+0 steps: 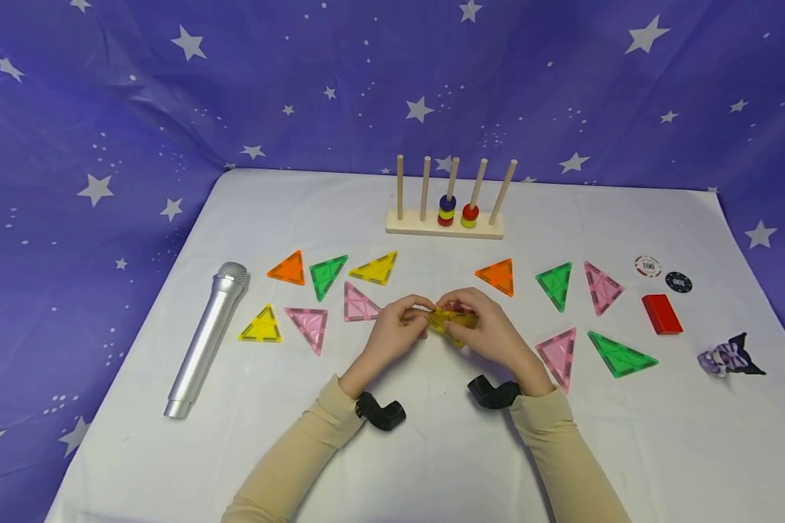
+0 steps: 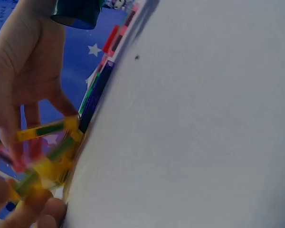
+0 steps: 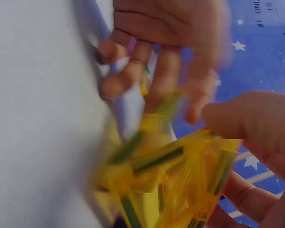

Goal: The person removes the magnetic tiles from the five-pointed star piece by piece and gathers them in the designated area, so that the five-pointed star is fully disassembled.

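Note:
Both hands meet over the middle of the white table in the head view. My left hand (image 1: 394,330) pinches a corner of yellow translucent magnetic tiles (image 1: 440,318), fingers and thumb curled inward. My right hand (image 1: 487,330) grips the same yellow tiles from the right, thumb and fingers bent round them. In the right wrist view the yellow tiles (image 3: 180,175) stand at angles to one another, blurred; how they join cannot be told. A pink triangular tile (image 1: 361,302) lies just left of the left hand. Part of another pink tile is hidden behind the right hand.
Loose triangular tiles lie on both sides, among them an orange one (image 1: 496,277) and a large green one (image 1: 620,354). A pegged wooden stand (image 1: 445,224) with rings is behind. Microphone (image 1: 203,341) left; red block (image 1: 661,314), chips (image 1: 679,282) and figurine (image 1: 726,357) right.

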Tool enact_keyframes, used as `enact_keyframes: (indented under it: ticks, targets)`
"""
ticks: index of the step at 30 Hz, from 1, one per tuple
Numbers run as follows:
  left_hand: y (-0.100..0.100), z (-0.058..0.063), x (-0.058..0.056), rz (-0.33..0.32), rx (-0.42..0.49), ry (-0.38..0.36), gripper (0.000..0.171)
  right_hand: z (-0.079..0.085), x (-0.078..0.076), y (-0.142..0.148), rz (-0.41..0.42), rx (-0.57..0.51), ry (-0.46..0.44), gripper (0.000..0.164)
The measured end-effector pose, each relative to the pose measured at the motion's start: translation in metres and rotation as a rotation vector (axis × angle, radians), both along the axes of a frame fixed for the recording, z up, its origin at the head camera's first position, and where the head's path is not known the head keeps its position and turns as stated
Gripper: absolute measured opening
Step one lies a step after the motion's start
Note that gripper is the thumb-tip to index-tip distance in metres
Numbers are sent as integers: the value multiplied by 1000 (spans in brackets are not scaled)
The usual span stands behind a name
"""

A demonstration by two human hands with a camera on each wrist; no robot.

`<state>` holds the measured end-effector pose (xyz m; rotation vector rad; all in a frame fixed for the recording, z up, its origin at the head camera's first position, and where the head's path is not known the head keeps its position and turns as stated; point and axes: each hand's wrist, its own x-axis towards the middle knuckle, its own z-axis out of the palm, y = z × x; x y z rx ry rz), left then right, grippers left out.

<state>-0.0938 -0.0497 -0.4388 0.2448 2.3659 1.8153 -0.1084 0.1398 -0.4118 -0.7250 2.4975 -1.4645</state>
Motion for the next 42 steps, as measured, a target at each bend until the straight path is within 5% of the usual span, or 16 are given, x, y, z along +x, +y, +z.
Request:
enact_keyframes:
  ticks: [4, 10, 14, 22, 29, 42]
  targets:
    - [-4, -4, -1, -9, 0, 0, 16, 0, -2, 5, -24, -57, -45, 26]
    - [-4, -5, -3, -63, -171, 88, 17, 0, -3, 6, -8, -67, -58, 25]
    - [-4, -5, -4, -55, -212, 80, 20, 0, -2, 4, 1, -69, -71, 25]
    - [-19, 5, -3, 16, -25, -99, 22, 1, -1, 4, 0, -13, -108, 25]
    - [-28, 6, -9, 96, 62, -124, 23, 38, 12, -5, 5, -5, -120, 20]
    - [-1, 12, -48, 217, 42, -97, 24, 2, 1, 4, 7, -3, -91, 18]
